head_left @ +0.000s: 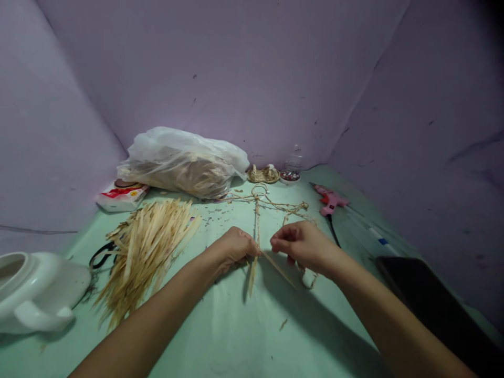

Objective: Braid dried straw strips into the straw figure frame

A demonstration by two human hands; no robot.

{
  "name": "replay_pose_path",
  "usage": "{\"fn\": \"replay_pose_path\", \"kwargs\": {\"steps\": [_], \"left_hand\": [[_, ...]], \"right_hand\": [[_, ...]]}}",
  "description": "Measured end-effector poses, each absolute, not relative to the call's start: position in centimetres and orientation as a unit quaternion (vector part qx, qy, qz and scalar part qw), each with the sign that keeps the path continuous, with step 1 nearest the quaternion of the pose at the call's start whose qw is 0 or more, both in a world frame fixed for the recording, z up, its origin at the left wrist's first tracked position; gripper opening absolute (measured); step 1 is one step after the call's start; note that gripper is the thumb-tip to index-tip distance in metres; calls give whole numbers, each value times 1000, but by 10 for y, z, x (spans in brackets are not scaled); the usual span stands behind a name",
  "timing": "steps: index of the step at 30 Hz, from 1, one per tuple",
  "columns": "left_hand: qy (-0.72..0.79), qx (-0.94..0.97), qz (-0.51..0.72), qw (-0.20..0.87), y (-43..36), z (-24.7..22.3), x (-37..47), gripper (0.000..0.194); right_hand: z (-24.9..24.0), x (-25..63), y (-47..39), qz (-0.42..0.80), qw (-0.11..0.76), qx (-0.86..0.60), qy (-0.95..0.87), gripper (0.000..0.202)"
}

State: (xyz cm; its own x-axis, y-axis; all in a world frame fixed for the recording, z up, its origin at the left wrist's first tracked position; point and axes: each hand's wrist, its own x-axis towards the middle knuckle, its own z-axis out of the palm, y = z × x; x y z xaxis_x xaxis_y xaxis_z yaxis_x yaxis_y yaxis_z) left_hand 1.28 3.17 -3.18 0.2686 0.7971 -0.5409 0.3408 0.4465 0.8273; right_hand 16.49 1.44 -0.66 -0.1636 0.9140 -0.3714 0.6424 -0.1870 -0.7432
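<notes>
A thin braid of straw-coloured plant fibre [257, 220] runs down the middle of the table. My left hand [236, 245] pinches its near end between thumb and fingers. Below that grip, loose strips [252, 279] fan out, one of them slanting to the right [280, 271]. Just right of the braid, my right hand [305, 244] hovers with its fingers curled and the tips together; whether anything is between them I cannot make out. Twisted cord [289, 208] lies behind the right hand, joined near the braid's looped top [259, 190]. More cord [314, 281] shows under the right wrist.
Left lies a heap of dry fibre strips [145, 252], beside a white ceramic vessel [43, 294]. Behind are a filled plastic bag [181, 160], a red-and-white packet [123, 197], a small woven piece [263, 174] and a bead container [290, 176]. Right are a pink glue gun [331, 199] and a dark flat device [429, 304].
</notes>
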Motion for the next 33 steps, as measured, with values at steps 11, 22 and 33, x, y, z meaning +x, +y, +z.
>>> {"fn": "replay_pose_path", "kwargs": {"steps": [11,22,33], "left_hand": [[579,576,163,553,34,-36,12,3],[555,648,71,516,34,-21,-1,14],[696,702,60,142,67,3,-65,15]], "right_hand": [[-38,148,20,630,229,-574,-471,11],[-45,150,22,649,228,-560,-462,9],[-47,148,22,648,236,-561,-458,7]]}}
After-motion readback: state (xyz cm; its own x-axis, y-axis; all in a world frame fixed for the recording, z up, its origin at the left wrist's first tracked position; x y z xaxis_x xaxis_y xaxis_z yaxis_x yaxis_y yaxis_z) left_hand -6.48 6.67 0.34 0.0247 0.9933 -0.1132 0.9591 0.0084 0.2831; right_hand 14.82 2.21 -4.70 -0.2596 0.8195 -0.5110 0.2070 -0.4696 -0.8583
